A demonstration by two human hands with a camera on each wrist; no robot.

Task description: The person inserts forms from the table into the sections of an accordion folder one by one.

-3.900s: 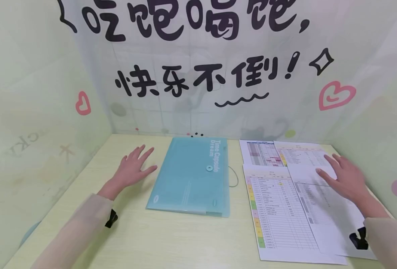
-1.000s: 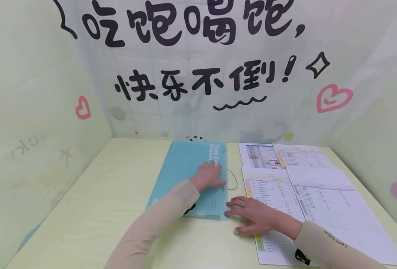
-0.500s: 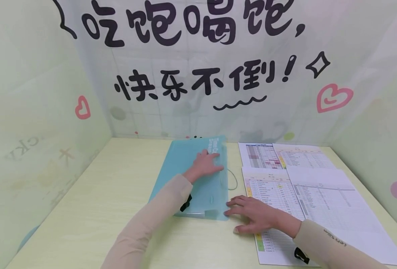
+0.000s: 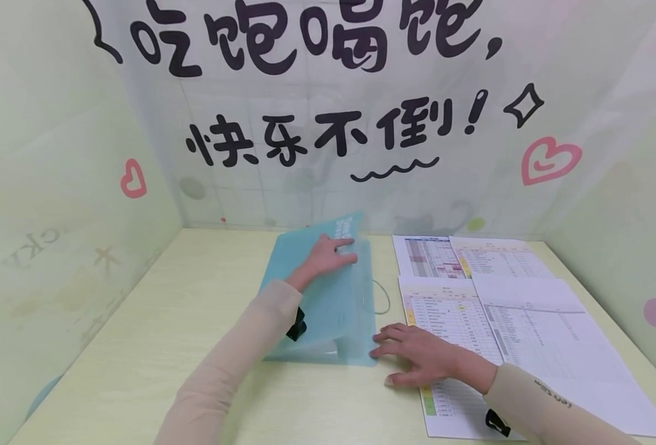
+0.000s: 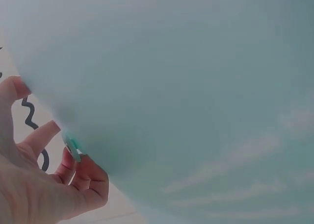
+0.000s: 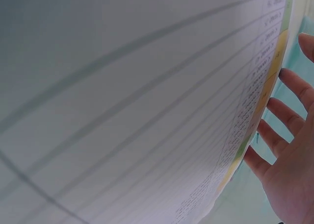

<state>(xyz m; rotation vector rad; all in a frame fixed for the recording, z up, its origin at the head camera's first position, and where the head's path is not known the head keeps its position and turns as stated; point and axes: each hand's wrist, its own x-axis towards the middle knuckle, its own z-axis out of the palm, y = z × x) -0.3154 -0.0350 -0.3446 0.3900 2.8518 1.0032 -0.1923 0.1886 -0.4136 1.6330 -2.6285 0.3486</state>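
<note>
A translucent blue document folder (image 4: 291,247) lies in the middle of the table, its right-hand flap (image 4: 344,309) raised partway and tilted. My left hand (image 4: 323,256) holds that flap; in the left wrist view its thumb and a finger pinch a small round button (image 5: 71,146) at the edge, other fingers spread. By the folder's lower right corner, my right hand (image 4: 422,357) has loosely bent, spread fingers with the fingertips at the folder's edge. Whether they press on it I cannot tell. A thin elastic cord (image 4: 388,303) loops out from the folder's right side.
Right of the folder lie several printed sheets: a table with coloured margins (image 4: 456,309) partly under my right forearm, a mostly white sheet (image 4: 589,371) overlapping it, and two sheets behind, a grey-red chart (image 4: 428,256) and a list (image 4: 506,259). Printed curtains enclose the table.
Both hands came from the sides to the folder. Over the last second my left hand has moved up and left, raising the flap. My right hand has stayed by the lower right corner.
</note>
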